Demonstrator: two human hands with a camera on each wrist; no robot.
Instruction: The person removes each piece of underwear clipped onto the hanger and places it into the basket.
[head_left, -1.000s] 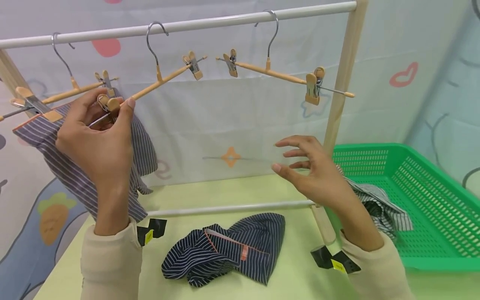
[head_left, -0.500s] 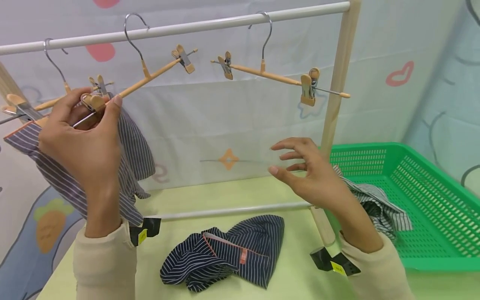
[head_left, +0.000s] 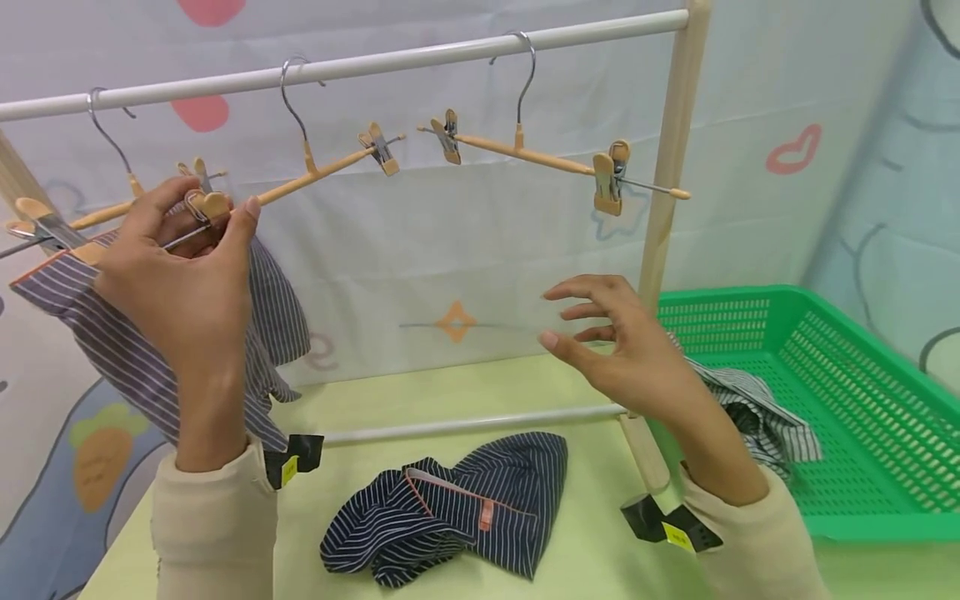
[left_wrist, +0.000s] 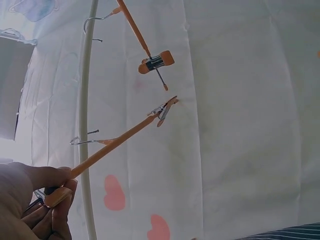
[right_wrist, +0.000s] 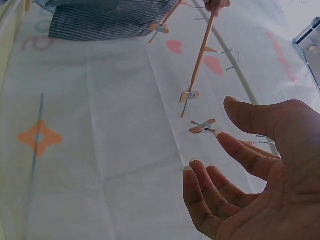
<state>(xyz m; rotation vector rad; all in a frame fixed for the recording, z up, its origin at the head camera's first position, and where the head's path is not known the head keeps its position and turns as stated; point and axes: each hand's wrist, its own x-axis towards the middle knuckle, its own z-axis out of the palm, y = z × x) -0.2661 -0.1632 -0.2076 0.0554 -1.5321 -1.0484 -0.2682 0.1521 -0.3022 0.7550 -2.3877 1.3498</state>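
Observation:
My left hand (head_left: 183, 275) grips the near end of the middle clip hanger (head_left: 330, 168), with thumb and fingers round the bar at its left clip. The hanger's metal hook is at the white rail (head_left: 420, 57), and its right clip carries nothing. My right hand (head_left: 626, 337) is held in the air with fingers loosely bent, holding nothing. In the right wrist view, this right hand (right_wrist: 255, 170) shows its thumb and fingers spread apart. Below, dark striped trousers or shorts (head_left: 450, 508) with an orange-edged waistband lie crumpled on the table (head_left: 592, 500).
Behind my left hand, a striped garment (head_left: 273, 308) hangs from the left hanger's clips. A bare clip hanger (head_left: 547, 152) hangs at the right. Beside the rack's wooden post (head_left: 675, 142), a green basket (head_left: 885, 525) holds striped clothing (head_left: 765, 408).
My left hand first shifts the middle hanger left along the rail, then brings it slightly back right, its hook now lower against the rail. My right hand stays nearly still.

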